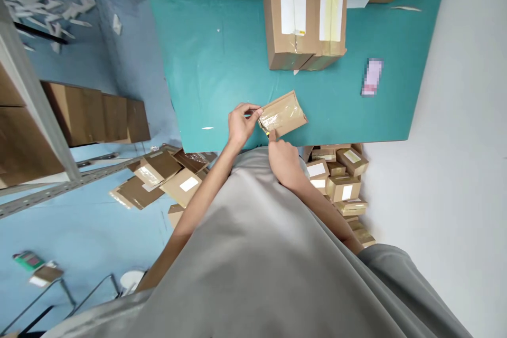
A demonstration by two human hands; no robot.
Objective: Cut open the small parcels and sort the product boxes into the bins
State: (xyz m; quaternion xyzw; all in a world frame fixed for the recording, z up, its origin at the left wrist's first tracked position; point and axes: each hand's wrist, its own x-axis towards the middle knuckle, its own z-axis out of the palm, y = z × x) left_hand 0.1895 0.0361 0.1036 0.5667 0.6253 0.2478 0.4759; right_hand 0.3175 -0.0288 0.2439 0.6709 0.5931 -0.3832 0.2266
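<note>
Green table (209, 63): you're working near its close edge, so a slip could drop things off. Taped boxes (291, 21) stand beyond, well apart, low risk. Flat cardboard package (283, 113) lies aslant over the table near that edge, between your hands; pinched only at one corner, it could swivel if pushed. Left hand (241, 127): thumb and fingers pinching that left corner. Right hand (284, 161): curled, seemingly gripping a small yellow item (268, 133), mostly hidden; if bladed, can't tell, a skid could nick your left thumb.
</note>
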